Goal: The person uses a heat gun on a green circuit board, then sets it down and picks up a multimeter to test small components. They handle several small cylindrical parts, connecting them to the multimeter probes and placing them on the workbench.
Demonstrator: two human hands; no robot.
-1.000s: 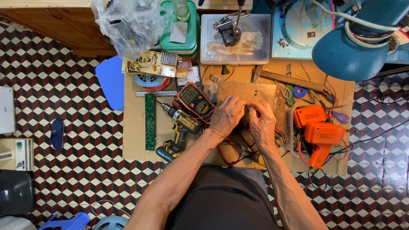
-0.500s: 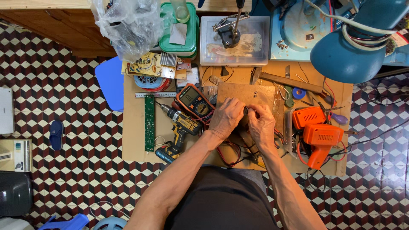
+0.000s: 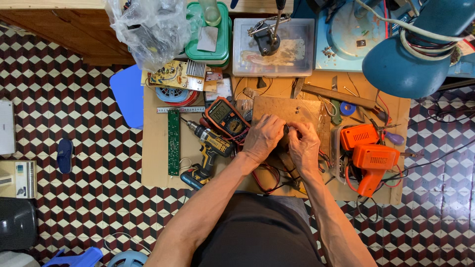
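On the floor, far left: a blue slipper (image 3: 64, 155) lies on the checked red, white and black tiles (image 3: 89, 148), well apart from the low table.
Table edge, left: a blue stool seat (image 3: 127, 101) pokes out beside the cardboard-covered table (image 3: 156, 163).
Back left: a crumpled clear plastic bag (image 3: 151, 29) sits above a yellowish circuit board (image 3: 170, 75) and a green lidded tub (image 3: 210, 37).
Left strip: a long green circuit strip (image 3: 173, 142) lies upright along the cardboard, just beside a yellow and black cordless drill (image 3: 208, 153).
Meter: an orange-rimmed multimeter (image 3: 227, 120) rests tilted between the drill and the left hand, nearly touching the knuckles.
Left hand (image 3: 263, 138): curled, fingers bent down over a small dark part (image 3: 286, 133) at the middle of the table; whether they are clamped on it I cannot tell.
Part: it sits on the lower edge of a brown board (image 3: 284, 109), between the two hands and mostly hidden by them.
Right hand (image 3: 304, 147): curled the same way, fingertips meeting the left hand's over the part; the grip itself is covered.
Wires: red and black leads (image 3: 269, 180) loop under the wrists.
Back middle: a clear tray (image 3: 302, 54) holds a black clip stand (image 3: 269, 39).
Right: an orange soldering gun (image 3: 371, 163) lies just beside the right hand, with a roll of blue tape (image 3: 348, 109) behind it.
Far right: a blue lamp shade (image 3: 405, 64) hangs over the corner and hides the table there.
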